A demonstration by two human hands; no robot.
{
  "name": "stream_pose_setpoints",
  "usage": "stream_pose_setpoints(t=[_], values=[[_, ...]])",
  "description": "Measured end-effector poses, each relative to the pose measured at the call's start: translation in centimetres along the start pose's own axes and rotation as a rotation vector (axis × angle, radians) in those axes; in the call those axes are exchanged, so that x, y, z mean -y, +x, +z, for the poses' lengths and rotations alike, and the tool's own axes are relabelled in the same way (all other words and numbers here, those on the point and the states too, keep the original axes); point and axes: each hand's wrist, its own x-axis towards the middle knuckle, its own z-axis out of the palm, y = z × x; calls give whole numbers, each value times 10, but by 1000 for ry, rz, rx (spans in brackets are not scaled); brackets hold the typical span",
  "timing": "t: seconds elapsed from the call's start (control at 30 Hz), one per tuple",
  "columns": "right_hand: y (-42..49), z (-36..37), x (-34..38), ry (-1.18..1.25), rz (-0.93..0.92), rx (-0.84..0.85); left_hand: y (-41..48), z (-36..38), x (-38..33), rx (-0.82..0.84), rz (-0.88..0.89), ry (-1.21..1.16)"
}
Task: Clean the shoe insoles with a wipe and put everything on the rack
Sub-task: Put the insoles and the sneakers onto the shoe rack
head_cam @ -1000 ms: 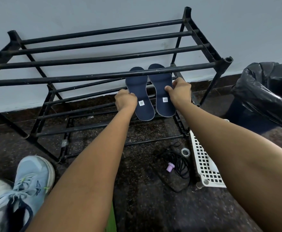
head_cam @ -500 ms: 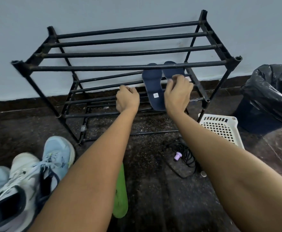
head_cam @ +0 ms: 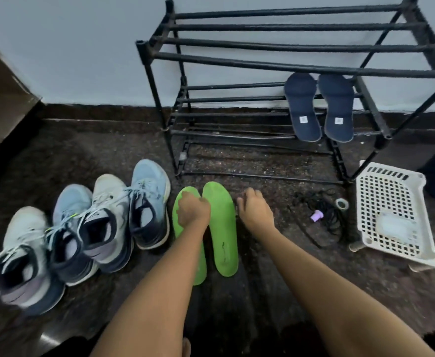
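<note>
While both forearms are stretched down toward the floor point(head_cam: 262, 292), the left hand point(head_cam: 193, 211) is laid on the toe half of the left green insole point(head_cam: 202, 266). Its fingers are bent down onto the foam, and whether the grip is closed on the insole cannot be told. The right hand point(head_cam: 254, 208) is held just beside the outer edge of the right green insole point(head_cam: 224, 235). Its grip is slack, with the fingers loosely curled and nothing held. Both green insoles are laid side by side on the floor, toes toward the rack point(head_cam: 275, 64). Two navy insoles point(head_cam: 302, 106) are set side by side across the bars of the rack's middle shelf, at its right end. Four sneakers point(head_cam: 108, 217) are lined up left of the green insoles, and a white basket point(head_cam: 389, 173) is seen on the floor at the right.
</note>
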Motion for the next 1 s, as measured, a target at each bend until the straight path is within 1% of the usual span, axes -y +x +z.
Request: stream_pose_setpoints(t=[0.07, 0.13, 0.23, 0.37, 0.53, 0.63, 0.73, 0.87, 1.0], values=[[-11, 17, -6, -41, 97, 174, 0, 4, 37, 90, -110, 25], [-19, 30, -12, -67, 147, 281, -3, 8, 68, 141, -209, 54], [-27, 43, -15, -86, 227, 361, -11, 13, 101, 115, -291, 64], [-32, 56, -12, -69, 257, 404, -15, 22, 113, 77, -257, -2], [-32, 64, -4, -25, 279, 368, -8, 24, 111, 118, -208, 17], [-33, 65, -4, 31, 271, 326, -4, 20, 116, 102, -152, -2], [-33, 58, -5, 152, 163, 225, -4, 11, 112, 20, -48, -79], [-37, 41, 2, 333, -11, 67, -4, -5, 98, -101, 148, -279], [-34, 18, 9, 469, -95, -90, -6, -22, 74, -161, 316, -424]])
